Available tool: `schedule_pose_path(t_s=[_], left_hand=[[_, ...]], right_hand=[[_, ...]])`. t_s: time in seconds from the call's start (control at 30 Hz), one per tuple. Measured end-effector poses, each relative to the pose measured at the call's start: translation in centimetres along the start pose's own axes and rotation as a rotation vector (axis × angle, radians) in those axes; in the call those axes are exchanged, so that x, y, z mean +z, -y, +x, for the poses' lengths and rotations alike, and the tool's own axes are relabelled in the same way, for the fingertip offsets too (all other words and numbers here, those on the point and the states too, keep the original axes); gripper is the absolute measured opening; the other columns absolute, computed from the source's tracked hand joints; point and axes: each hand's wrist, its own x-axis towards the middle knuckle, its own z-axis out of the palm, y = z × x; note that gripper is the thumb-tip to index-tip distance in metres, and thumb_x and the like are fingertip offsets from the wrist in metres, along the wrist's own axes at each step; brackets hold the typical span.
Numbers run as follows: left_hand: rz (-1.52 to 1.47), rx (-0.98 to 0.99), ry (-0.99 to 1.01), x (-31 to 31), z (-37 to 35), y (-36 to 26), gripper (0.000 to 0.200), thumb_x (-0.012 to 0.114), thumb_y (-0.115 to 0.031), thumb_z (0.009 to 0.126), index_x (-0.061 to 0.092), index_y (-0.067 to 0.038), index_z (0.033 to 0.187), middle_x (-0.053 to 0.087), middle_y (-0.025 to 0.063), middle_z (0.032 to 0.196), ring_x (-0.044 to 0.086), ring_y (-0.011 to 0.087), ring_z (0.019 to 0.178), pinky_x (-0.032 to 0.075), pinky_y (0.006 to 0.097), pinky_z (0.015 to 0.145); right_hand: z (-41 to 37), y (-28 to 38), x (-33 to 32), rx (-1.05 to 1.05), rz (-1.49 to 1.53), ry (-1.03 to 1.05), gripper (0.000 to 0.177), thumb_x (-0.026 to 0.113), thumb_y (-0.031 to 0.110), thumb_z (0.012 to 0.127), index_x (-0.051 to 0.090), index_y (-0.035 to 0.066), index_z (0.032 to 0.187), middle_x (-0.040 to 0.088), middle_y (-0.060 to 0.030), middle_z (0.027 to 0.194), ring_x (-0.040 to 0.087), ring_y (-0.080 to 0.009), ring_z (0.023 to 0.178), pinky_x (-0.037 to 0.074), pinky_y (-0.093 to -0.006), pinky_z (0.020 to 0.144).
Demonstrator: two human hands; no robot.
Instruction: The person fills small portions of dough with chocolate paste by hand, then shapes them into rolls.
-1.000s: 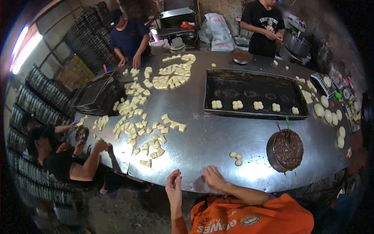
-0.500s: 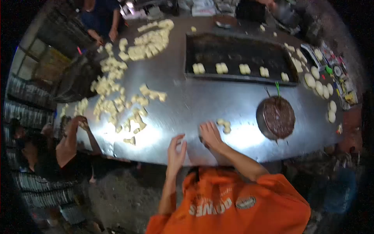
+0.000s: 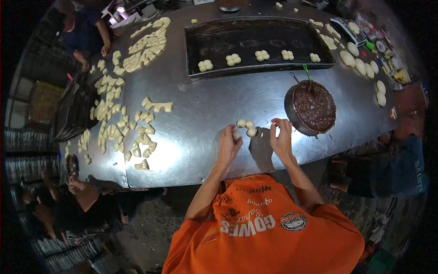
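On the metal table, a small cluster of pale dough balls (image 3: 246, 123) lies between my two hands. My left hand (image 3: 228, 145) is at the left of it, its thumb and fingers around another dough ball (image 3: 237, 135). To the right of the cluster, my right hand (image 3: 282, 140) is raised with bent fingers apart, and I see nothing in it. A round pot of dark brown filling (image 3: 315, 108) stands just beyond my right hand, with a green-handled utensil (image 3: 307, 71) stuck in it.
A black baking tray (image 3: 248, 39) at the back holds several clusters of dough balls. Cut dough pieces (image 3: 109, 102) spread over the left side of the metal table (image 3: 196, 114). Larger dough rounds (image 3: 360, 66) lie at right. Other people (image 3: 86, 34) are at the left edges.
My right hand has lifted from the table and moved right. My left hand has come forward to the dough balls and closed around one. The view has shifted.
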Motion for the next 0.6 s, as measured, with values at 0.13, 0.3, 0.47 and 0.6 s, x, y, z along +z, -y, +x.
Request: schedule_pose_path(t_s=[0.13,0.3,0.47,0.6], left_hand=[[0.113,0.174,-0.008,1.7,2.9,1.5,0.05,0.075,-0.001,0.079,0.051,0.002,0.123,0.056,0.0188,0.109,0.059,0.0307,0.101,0.052,0.038,0.083],[0.229,0.078,0.125,0.4,3.3,1.4,0.051,0.075,-0.002,0.079,0.05,0.003,0.123,0.055,0.0184,0.116,0.057,0.0327,0.11,0.052,0.041,0.092],[0.2,0.15,0.263,-1.0,4.1,1.1,0.061,0.075,-0.002,0.081,0.047,0.0,0.134,0.05,0.0201,0.129,0.053,0.0332,0.119,0.05,0.0414,0.1],[0.29,0.318,0.329,-1.2,5.9,2.3,0.074,0.077,-0.001,0.078,0.043,-0.005,0.144,0.05,0.0177,0.138,0.052,0.035,0.12,0.048,0.0427,0.1]], right_hand=[[-2.3,0.1,2.4,0.029,0.124,0.14,0.025,0.06,0.006,0.091,0.055,-0.004,0.114,0.053,-0.0193,0.108,0.052,-0.0344,0.102,0.043,-0.0442,0.09],[-2.7,-0.6,5.9,0.063,0.103,0.287,0.041,0.069,0.004,0.084,0.05,-0.004,0.118,0.049,-0.0184,0.111,0.054,-0.0301,0.102,0.052,-0.0374,0.083],[-2.2,0.2,6.1,0.103,0.325,0.27,0.044,0.072,0.0,0.081,0.046,-0.004,0.117,0.049,-0.0205,0.105,0.053,-0.0341,0.109,0.054,-0.038,0.081],[0.9,-1.4,6.1,-0.209,0.117,0.342,0.056,0.073,0.003,0.077,0.051,-0.003,0.127,0.052,-0.0199,0.122,0.051,-0.037,0.112,0.048,-0.044,0.094]])
